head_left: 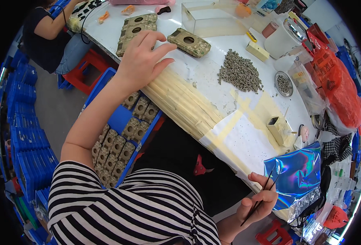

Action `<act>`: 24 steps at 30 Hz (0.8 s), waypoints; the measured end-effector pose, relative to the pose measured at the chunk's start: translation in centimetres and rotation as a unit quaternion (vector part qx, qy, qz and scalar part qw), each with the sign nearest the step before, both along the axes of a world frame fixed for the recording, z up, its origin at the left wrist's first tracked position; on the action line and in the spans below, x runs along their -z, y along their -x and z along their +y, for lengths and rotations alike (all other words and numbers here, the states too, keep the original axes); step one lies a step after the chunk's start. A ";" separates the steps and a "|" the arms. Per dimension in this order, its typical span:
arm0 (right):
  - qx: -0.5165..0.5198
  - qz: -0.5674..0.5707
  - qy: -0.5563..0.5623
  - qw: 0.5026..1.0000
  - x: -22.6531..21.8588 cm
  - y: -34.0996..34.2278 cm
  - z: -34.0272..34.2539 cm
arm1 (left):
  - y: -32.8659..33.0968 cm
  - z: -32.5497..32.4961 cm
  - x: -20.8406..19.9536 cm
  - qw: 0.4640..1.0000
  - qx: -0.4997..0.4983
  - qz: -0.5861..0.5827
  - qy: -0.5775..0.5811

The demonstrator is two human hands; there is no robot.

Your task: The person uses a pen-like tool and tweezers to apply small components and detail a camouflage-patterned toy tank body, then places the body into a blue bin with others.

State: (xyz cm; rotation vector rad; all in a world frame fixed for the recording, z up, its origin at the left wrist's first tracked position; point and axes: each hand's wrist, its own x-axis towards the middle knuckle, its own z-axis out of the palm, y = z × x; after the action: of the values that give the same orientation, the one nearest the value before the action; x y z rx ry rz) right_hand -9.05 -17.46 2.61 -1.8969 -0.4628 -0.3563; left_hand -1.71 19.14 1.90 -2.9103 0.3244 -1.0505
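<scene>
**Right hand (pixel 258 201) grips tweezers (pixel 252 212), left hand (pixel 144 57) spread beside camouflage hulls**

The left hand's fingers are parted and gently curved; whether they touch a hull cannot be told. One single hull (pixel 188 39) lies on the desk (pixel 205 77) just right of the fingertips. A group of hulls (pixel 138 25), at least two, sits beyond the hand and is partly hidden by it. The right hand's fingers close around one dark pair of tweezers, near one shiny blue sheet (pixel 296 173). Farther in are one heap of small grey pieces (pixel 241 70), too many to count, one round dish (pixel 283 83) holding more, one yellow knife (pixel 252 36) and one pale yellow block (pixel 258 52).
</scene>
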 end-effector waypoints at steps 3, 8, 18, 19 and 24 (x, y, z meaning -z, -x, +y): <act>0.008 -0.007 0.013 1.000 0.6 0.5 -2.0 | -3.2 1.2 -0.8 0.998 0.028 0.055 -0.017; 0.044 0.016 -0.002 0.999 1.1 1.4 -3.8 | -5.2 1.9 -1.2 0.992 0.072 0.100 -0.036; -0.031 0.017 -0.044 0.998 0.5 -0.2 -1.9 | -1.6 -4.1 -3.8 0.914 0.249 0.235 0.219; -0.027 0.005 -0.039 0.999 0.3 -0.5 -0.9 | -0.9 -5.4 -4.1 0.908 0.284 0.227 0.210; -0.028 -0.034 0.008 0.999 -0.5 -0.9 1.1 | 1.9 -11.9 -3.5 0.838 0.427 0.254 0.228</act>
State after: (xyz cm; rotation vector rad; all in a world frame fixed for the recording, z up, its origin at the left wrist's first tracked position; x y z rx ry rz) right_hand -8.10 -16.36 3.14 -1.8884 -0.5644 -0.3833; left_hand -3.64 7.20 5.40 -3.4782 1.7376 -0.3170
